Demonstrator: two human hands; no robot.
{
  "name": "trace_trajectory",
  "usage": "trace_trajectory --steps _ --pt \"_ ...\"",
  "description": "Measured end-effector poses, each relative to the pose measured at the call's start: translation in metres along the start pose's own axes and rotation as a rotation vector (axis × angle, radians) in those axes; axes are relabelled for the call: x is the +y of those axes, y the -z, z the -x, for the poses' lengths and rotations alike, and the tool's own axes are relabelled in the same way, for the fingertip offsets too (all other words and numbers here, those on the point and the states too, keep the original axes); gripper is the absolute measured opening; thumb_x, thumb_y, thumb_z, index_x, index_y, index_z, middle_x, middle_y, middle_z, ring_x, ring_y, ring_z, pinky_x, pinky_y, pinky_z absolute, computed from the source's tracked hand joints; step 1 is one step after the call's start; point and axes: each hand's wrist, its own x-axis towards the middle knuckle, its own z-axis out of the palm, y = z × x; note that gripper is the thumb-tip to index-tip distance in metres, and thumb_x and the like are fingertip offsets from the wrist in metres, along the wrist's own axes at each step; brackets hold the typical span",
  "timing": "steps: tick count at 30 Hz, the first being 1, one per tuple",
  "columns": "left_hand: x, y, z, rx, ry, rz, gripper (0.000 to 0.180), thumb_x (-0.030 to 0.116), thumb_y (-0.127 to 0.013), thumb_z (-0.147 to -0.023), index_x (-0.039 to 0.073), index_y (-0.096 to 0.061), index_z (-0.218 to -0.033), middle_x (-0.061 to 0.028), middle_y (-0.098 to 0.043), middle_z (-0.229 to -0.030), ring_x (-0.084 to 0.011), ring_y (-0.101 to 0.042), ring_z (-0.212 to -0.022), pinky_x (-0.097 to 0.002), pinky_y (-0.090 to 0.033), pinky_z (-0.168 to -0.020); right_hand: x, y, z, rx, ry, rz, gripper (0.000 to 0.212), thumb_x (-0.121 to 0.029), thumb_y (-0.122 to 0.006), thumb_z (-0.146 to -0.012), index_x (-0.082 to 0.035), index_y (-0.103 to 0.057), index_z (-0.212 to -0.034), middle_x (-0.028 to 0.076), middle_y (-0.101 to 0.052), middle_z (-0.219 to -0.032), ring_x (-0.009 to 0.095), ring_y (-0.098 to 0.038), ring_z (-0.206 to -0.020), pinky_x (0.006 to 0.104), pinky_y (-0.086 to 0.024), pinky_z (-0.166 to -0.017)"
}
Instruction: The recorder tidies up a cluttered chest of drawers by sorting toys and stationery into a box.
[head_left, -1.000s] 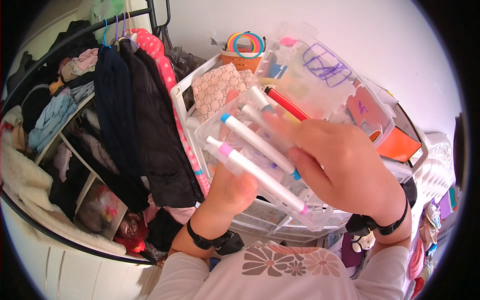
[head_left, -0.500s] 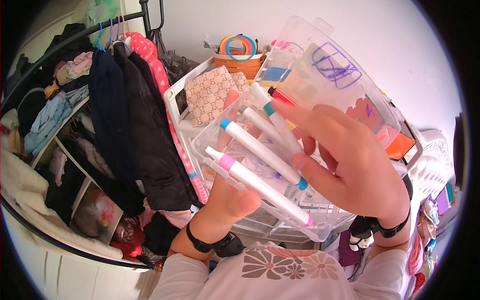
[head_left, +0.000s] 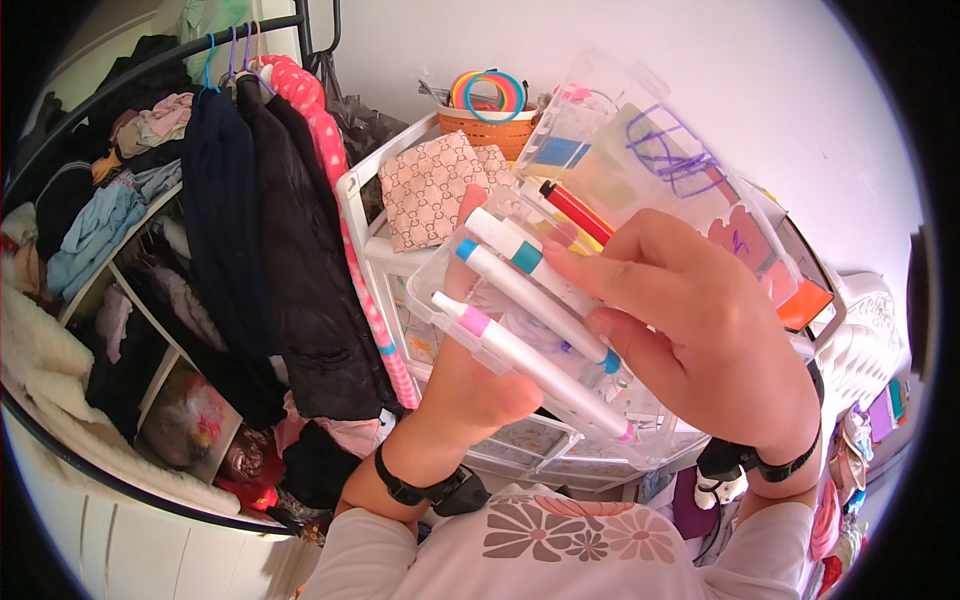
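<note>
My left hand point(head_left: 495, 395) is closed around the near left side of a clear plastic box point(head_left: 430, 285), its thumb along the edge. Inside slant a white marker with a pink band point(head_left: 545, 368) and a white marker with a blue end point(head_left: 535, 298). My right hand point(head_left: 705, 325) is closed, thumb and fingers pinching a white marker with a teal band point(head_left: 500, 235) beside the blue-ended one. A red marker point(head_left: 577, 210) with a black end lies past my right fingers, a yellow one by it. My right hand hides part of the box.
A clear lid-like panel point(head_left: 650, 125) with purple scribbles stands behind the box. A patterned pouch point(head_left: 435, 190) and an orange basket with coloured rings point(head_left: 487, 130) sit on a white drawer unit point(head_left: 385, 255). Dark clothes point(head_left: 290, 250) hang at left; a white chair point(head_left: 860, 320) stands right.
The teal-banded marker has been lowered against the blue-ended one, now covering a grey-tipped white marker seen before. The box has shifted slightly right, and the red marker shows more.
</note>
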Motion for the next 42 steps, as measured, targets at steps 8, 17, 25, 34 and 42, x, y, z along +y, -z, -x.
trace_trajectory --steps 8,17,25,34,42 --pt "0.007 0.001 0.000 0.028 -0.004 -0.021 0.136 0.029 -0.091 -0.061 0.025 0.012 -0.150 -0.0164 -0.030 -0.145 -0.0319 -0.040 -0.132 -0.0498 -0.040 -0.107 -0.002 -0.002 -0.003 -0.028 -0.077 0.010 0.038 0.009 -0.067 -0.074 -0.004 -0.068 -0.109 0.009 -0.055 -0.079 0.019 -0.054 -0.062 0.0299 -0.041 -0.054" --pt "0.009 0.003 0.009 0.119 -0.050 -0.176 0.145 0.046 -0.092 -0.052 0.021 0.011 -0.151 -0.0163 -0.032 -0.146 -0.0307 -0.042 -0.130 -0.0479 -0.043 -0.104 -0.019 -0.004 0.006 -0.041 -0.046 0.103 0.035 0.010 -0.065 -0.071 -0.002 -0.071 -0.103 0.007 -0.055 -0.078 0.021 -0.055 -0.065 0.0302 -0.043 -0.055" --pt "0.004 0.045 -0.005 0.079 -0.202 -0.116 0.085 0.064 -0.051 -0.086 0.015 -0.022 -0.149 -0.0107 -0.035 -0.148 -0.0322 -0.038 -0.134 -0.0524 -0.038 -0.107 0.001 0.044 0.032 0.186 0.134 0.417 0.128 -0.079 -0.073 -0.050 0.004 -0.036 -0.141 0.025 -0.036 -0.146 0.036 -0.048 -0.128 0.0425 -0.041 -0.097" --pt "-0.006 0.027 -0.011 0.083 -0.102 -0.072 0.082 0.054 -0.065 -0.084 0.022 -0.020 -0.145 -0.0033 -0.031 -0.146 -0.0235 -0.039 -0.132 -0.0453 -0.041 -0.104 0.018 -0.017 0.027 0.256 0.312 0.358 0.069 -0.012 -0.085 -0.063 -0.001 -0.057 -0.125 0.016 -0.062 -0.109 0.029 -0.062 -0.098 0.0379 -0.048 -0.087" --pt "0.031 0.048 0.002 0.055 -0.471 -0.786 0.067 0.011 -0.079 -0.075 -0.001 -0.046 -0.131 -0.0179 -0.054 -0.125 -0.0253 -0.051 -0.120 -0.0383 -0.038 -0.104 0.020 -0.011 0.041 0.312 0.086 -0.006 0.044 0.001 -0.075 -0.073 0.001 -0.059 -0.114 0.014 -0.064 -0.103 0.027 -0.063 -0.091 0.0334 -0.051 -0.077"
